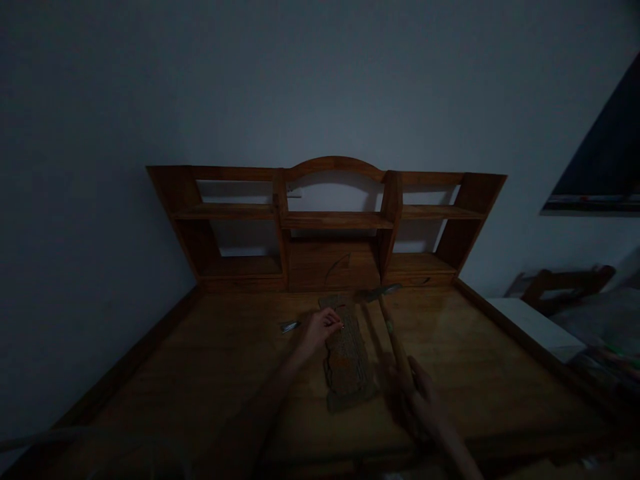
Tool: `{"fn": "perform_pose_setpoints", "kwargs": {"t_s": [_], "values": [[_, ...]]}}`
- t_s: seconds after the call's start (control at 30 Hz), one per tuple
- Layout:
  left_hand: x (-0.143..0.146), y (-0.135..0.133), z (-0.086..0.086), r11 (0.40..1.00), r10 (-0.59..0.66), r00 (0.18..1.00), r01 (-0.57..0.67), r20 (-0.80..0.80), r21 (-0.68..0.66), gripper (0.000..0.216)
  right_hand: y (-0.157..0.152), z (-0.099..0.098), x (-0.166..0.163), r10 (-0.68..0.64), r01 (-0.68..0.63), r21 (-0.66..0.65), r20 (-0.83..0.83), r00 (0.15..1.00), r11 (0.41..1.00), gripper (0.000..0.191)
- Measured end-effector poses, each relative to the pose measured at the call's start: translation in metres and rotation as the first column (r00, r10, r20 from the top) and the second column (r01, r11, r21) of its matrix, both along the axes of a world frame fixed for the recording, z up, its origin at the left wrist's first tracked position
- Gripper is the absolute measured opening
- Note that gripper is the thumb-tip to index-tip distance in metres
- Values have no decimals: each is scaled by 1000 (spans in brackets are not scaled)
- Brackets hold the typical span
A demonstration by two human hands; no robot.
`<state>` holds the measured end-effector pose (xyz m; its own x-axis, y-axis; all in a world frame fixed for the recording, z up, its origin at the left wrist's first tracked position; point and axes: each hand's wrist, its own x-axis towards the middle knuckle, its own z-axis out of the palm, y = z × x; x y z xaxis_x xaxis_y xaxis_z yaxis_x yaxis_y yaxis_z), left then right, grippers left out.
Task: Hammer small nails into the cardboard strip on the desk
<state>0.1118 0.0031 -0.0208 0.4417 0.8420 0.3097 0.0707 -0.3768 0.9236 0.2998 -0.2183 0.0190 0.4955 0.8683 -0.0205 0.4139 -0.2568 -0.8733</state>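
Observation:
My left hand (pixel 324 327) is closed in a pinch over the upper part of a rough brown slab (pixel 347 360). Between its fingertips shows the small bright tip of what looks like a nail. My right hand (pixel 420 393) is wrapped round the lower wooden handle of a hammer (pixel 395 337). The hammer's dark metal head is raised just beyond the slab's upper right. Left of my left hand lies a small bunch of thin silvery nails (pixel 289 327). The dim light hides fine detail.
Everything rests on a wide wooden desktop (pixel 240 360) with raised side edges. A wooden shelf unit (pixel 337 220) with open compartments stands along the back against the wall. At the right are a white surface (pixel 537 327) and a wooden chair back (pixel 565 280).

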Motion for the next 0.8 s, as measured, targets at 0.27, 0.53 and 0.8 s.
{"fn": "perform_pose_setpoints", "kwargs": {"t_s": [0.27, 0.53, 0.8], "values": [[0, -7, 12, 991, -25, 994, 39, 108, -130, 28, -45, 28, 0, 70, -67, -69, 43, 997, 995, 66], [1, -14, 22, 985, 3, 994, 16, 110, -174, 24, -56, 54, -20, 240, -235, -51, 217, 946, 971, 59], [0, -14, 25, 985, 18, 994, 2, 111, -174, 16, -52, 58, -37, 220, -219, -27, 226, 949, 975, 51]]}}
